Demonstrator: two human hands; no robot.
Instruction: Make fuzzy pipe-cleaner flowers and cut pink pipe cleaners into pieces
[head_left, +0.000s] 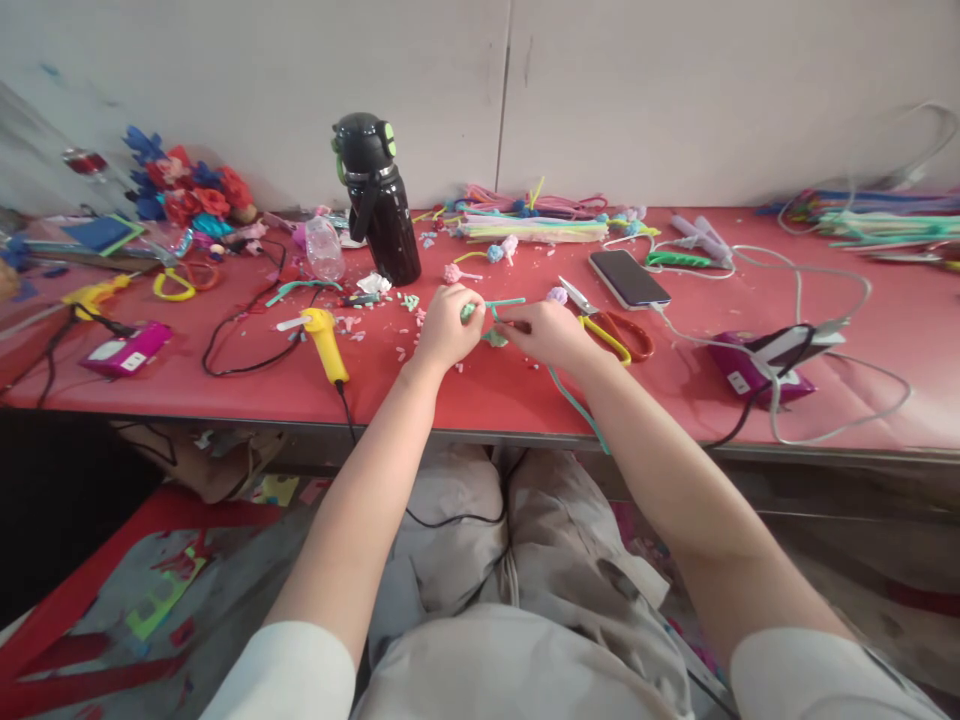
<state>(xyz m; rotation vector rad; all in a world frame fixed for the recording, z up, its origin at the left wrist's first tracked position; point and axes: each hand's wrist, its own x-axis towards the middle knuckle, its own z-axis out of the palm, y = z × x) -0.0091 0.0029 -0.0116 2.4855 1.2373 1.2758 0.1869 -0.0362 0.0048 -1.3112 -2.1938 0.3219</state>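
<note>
Both the left hand [444, 328] and right hand [550, 333] pinch a fuzzy green pipe cleaner [501, 303], which could snag the yellow-handled scissors [609, 327] lying just beside it.

Left hand [444, 328] and right hand [546, 332] both pinch a teal pipe cleaner [504, 303] over the red worktop [480, 395]. Scissors [611, 325] lie just right of the right hand; a yellow glue gun [325, 340] lies left of the left hand.
</note>
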